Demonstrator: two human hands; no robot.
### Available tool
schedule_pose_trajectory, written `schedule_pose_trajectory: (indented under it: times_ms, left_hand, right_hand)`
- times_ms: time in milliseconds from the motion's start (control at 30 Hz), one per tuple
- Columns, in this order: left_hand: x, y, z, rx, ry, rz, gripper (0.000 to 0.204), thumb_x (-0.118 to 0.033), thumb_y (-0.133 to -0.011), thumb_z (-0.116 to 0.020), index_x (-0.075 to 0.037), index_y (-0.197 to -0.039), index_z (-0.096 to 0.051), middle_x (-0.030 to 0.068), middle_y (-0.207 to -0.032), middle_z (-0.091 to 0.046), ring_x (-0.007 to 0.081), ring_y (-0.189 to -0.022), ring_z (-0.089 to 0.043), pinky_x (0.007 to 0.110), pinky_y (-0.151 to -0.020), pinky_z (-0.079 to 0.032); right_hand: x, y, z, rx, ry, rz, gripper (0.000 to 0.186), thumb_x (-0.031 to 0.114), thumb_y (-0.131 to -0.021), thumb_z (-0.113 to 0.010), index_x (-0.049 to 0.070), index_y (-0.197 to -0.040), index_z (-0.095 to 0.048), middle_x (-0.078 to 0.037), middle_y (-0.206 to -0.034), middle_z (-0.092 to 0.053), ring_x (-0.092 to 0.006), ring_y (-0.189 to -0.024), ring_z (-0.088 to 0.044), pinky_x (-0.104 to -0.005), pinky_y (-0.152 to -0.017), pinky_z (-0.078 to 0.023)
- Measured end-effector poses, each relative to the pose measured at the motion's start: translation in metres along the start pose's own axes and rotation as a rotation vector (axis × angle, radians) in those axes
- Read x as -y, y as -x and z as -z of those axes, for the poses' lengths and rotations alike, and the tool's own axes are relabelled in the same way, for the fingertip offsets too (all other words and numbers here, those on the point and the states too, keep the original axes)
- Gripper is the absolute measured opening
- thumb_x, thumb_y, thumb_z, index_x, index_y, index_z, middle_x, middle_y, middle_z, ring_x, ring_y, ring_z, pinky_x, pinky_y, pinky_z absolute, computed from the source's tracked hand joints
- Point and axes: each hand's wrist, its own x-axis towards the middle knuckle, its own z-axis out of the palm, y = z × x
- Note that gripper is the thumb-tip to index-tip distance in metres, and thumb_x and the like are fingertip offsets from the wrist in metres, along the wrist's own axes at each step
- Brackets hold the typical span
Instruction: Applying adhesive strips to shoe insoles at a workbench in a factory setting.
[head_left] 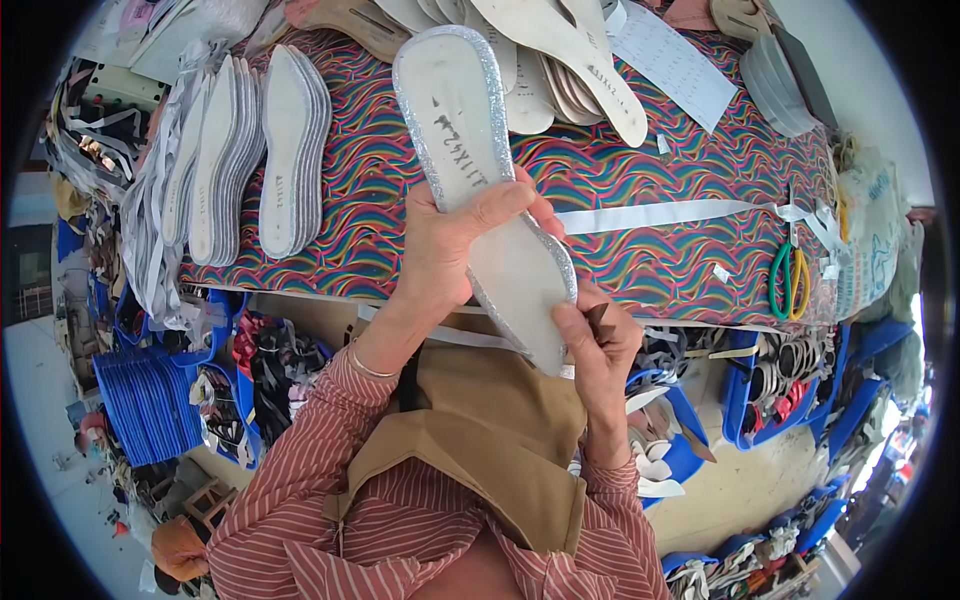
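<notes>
A pale shoe insole with a glittery silver edge band is held up over the near edge of the table, its broad rounded end pointing away. My left hand grips its middle, thumb lying across the top face. Close to the narrower near end, my right hand pinches the insole's right edge between thumb and fingers. A small brown piece shows at the right fingers; whether it is held or worn I cannot tell. Behind the insole, a white strip runs right across the table towards scissors with green and yellow handles.
Stacked silver-edged insoles stand at the left beside hanging white strips. Plain insoles and a paper sheet lie at the back of the colourful patterned tabletop. Blue baskets of shoe parts sit below the table.
</notes>
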Motion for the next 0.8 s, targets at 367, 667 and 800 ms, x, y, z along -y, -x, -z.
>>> schedule_pose_trajectory:
  times_ms: [367, 667, 800]
  left_hand:
    - [-0.014, -0.002, -0.016, -0.256, -0.06, -0.106, 0.015, -0.008, -0.084, -0.068, -0.001, -0.097, -0.065, 0.0155, -0.076, -0.07, 0.0287, -0.07, -0.072, 0.033, -0.063, -0.058]
    - [-0.015, -0.001, -0.023, -0.238, -0.081, -0.104, 0.014, -0.008, -0.085, -0.067, -0.001, -0.096, -0.065, 0.0124, -0.078, -0.069, 0.0263, -0.068, -0.07, 0.03, -0.062, -0.057]
    - [-0.018, -0.01, -0.015, -0.333, -0.341, -0.046, 0.025, -0.007, -0.085, -0.065, -0.001, -0.109, -0.059, 0.0102, -0.083, -0.066, 0.0213, -0.067, -0.065, 0.028, -0.063, -0.053]
  right_hand:
    - [0.007, -0.002, 0.0, -0.018, 0.143, 0.125, 0.009, -0.003, -0.084, -0.062, -0.002, -0.077, -0.058, 0.0, -0.067, -0.046, -0.0111, -0.06, -0.035, -0.0228, -0.056, -0.03]
    - [0.008, -0.022, 0.0, -0.013, 0.338, 0.331, 0.002, -0.001, -0.083, -0.064, -0.001, -0.081, -0.063, 0.001, -0.07, -0.053, -0.0087, -0.056, -0.035, -0.0221, -0.052, -0.029]
    - [0.013, -0.022, -0.013, -0.139, 0.69, 0.64, 0.003, 0.0, -0.084, -0.064, 0.0, -0.086, -0.065, 0.001, -0.07, -0.053, -0.0088, -0.054, -0.035, -0.023, -0.051, -0.031]
